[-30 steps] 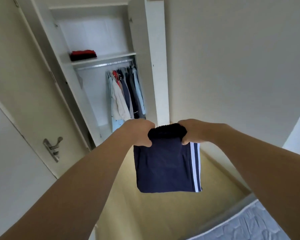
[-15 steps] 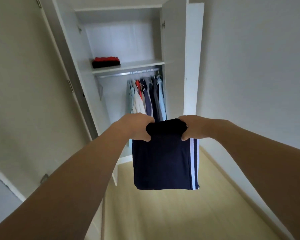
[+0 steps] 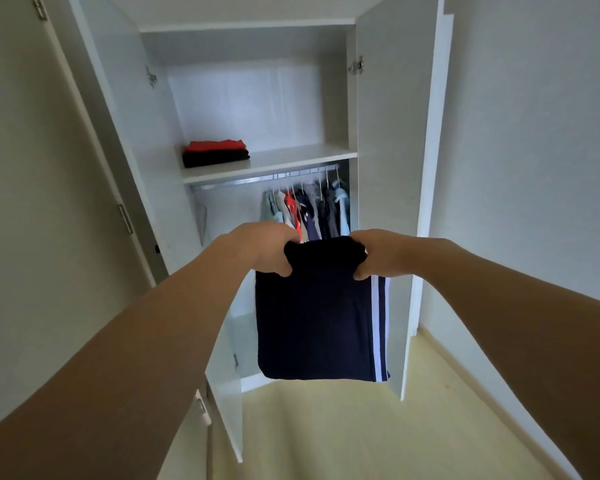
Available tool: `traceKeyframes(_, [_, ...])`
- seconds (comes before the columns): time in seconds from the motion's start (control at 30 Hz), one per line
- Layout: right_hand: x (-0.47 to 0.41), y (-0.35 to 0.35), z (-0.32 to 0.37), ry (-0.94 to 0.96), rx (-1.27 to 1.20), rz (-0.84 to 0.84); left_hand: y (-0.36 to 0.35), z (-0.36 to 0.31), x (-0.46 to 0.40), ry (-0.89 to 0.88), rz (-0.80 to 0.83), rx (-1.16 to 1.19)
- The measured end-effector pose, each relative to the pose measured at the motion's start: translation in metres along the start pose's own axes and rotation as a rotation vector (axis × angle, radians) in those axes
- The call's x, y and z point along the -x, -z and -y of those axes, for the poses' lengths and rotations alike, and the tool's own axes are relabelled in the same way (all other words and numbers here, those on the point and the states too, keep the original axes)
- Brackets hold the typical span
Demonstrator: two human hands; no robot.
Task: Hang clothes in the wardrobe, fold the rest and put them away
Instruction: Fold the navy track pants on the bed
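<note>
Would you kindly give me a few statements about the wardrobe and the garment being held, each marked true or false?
1. Both hands, the left hand and the right hand, grip the top edge of the folded navy garment. True.
2. The navy garment hangs on a hanger. False: it hangs from the hands alone.
3. A red and black stack of folded clothes lies on the wardrobe shelf. True.
4. The wardrobe doors are closed. False: the right door stands open.
5. The hanging clothes are bunched at the rail's left end. False: they hang toward its right end.
</note>
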State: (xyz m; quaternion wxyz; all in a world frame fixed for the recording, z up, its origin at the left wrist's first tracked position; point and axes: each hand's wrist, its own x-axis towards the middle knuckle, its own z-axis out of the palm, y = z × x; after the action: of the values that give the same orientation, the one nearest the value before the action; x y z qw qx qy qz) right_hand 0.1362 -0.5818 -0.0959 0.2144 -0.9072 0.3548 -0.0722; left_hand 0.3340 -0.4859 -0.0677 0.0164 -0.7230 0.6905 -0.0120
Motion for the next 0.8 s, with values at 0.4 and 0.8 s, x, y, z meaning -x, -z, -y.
traceKeyframes(0.4, [-0.252, 0.062, -0.059, 0.103, -0.094, 0.017, 0.019, 0.118, -0.215, 0.137, -0.006, 0.100])
traceKeyframes(0.8, [-0.459, 0.157, -0.070, 0.181, -0.179, -0.040, 0.082, 0.230, -0.385, 0.254, -0.164, 0.224])
